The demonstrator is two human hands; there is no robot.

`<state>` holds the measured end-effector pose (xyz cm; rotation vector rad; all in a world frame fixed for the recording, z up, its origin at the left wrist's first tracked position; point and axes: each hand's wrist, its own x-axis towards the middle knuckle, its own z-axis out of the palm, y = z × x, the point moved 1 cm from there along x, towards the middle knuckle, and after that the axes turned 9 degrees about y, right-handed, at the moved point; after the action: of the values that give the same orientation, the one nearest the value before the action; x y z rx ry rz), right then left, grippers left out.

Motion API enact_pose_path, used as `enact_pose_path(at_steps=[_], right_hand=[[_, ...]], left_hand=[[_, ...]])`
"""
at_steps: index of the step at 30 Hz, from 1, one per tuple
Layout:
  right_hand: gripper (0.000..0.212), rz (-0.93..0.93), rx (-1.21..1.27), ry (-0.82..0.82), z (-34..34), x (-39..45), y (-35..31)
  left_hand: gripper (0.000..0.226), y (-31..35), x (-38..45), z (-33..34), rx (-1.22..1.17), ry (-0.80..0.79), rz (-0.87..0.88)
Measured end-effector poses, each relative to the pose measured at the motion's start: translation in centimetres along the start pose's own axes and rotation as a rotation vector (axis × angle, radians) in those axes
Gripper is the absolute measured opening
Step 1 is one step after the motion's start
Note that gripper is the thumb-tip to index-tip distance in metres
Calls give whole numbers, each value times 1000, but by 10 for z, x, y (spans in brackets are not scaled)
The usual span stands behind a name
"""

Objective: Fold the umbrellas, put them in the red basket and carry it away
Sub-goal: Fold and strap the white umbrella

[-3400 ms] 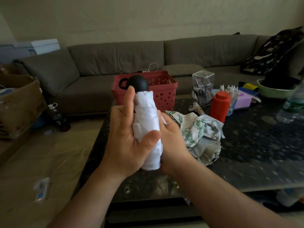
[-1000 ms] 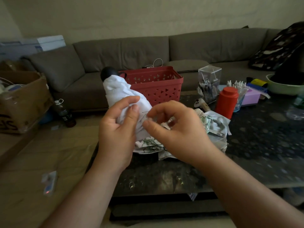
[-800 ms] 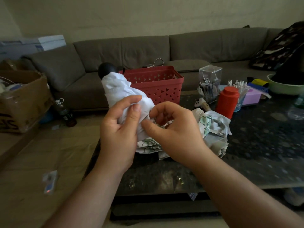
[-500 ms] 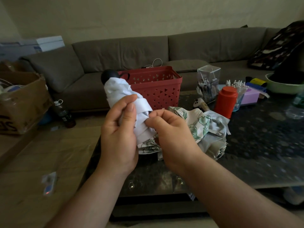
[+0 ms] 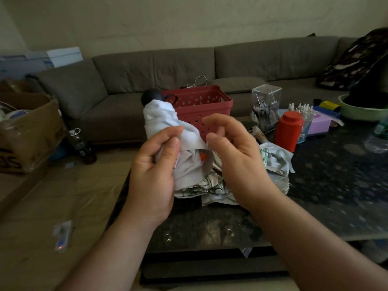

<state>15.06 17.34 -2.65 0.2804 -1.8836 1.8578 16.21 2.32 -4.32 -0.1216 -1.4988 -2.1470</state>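
A grey sectional sofa runs along the wall beyond our hands, and a dark speckled coffee table spreads under and to the right of them. The red basket stands just past our fingertips, nothing visible inside it. A second, leaf-printed umbrella lies crumpled behind our right hand. Our left hand grips the rolled white umbrella, black handle tilted up and away; our right hand hovers beside it, fingers loosely curled, holding nothing. We judge the closing strap is being fastened: we should keep the roll squeezed tight with the left, then draw the strap snug around the canopy so the folds cannot spring loose
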Motion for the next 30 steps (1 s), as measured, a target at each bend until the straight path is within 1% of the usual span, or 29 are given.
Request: enact_pose_path(at_steps=[1, 3, 4, 6, 8, 12, 17, 21, 23, 25, 28, 30], right_hand=[[21, 9, -18, -36, -4, 2, -3], [22, 51, -34, -115, -9, 6, -7], [23, 88, -22, -150, -11, 7, -8], [26, 134, 20, -196, -15, 9, -7], [29, 131, 58, -224, -20, 10, -10], [28, 105, 61, -311, -27, 14, -11], [32, 38, 13, -419, -32, 16, -9], [11, -28, -77, -463, -36, 16, -8], [10, -79, -180, -485, -38, 16, -9], [13, -104, -277, -484, -40, 17, -8], [11, -106, -419, -492, -42, 20, -5], [10, -117, -454, -485, -41, 20, -3]], left_hand=[[19, 0, 0, -1, 12, -31, 9], [12, 2, 0, -1, 35, -104, 32], [13, 4, -1, -2, 48, -145, 43], [26, 3, -2, -3, 84, -210, 59], [35, 1, -3, -3, 113, -253, 59], [38, -3, -2, -4, 113, -293, 55], [40, -5, 0, -5, 122, -282, 54], [44, -6, 1, -4, 161, -285, 36], [44, -7, 2, -4, 183, -289, 29], [40, -6, 1, -5, 203, -318, 42], [36, -4, 0, -5, 242, -334, 107], [35, -4, 0, -6, 281, -346, 154]])
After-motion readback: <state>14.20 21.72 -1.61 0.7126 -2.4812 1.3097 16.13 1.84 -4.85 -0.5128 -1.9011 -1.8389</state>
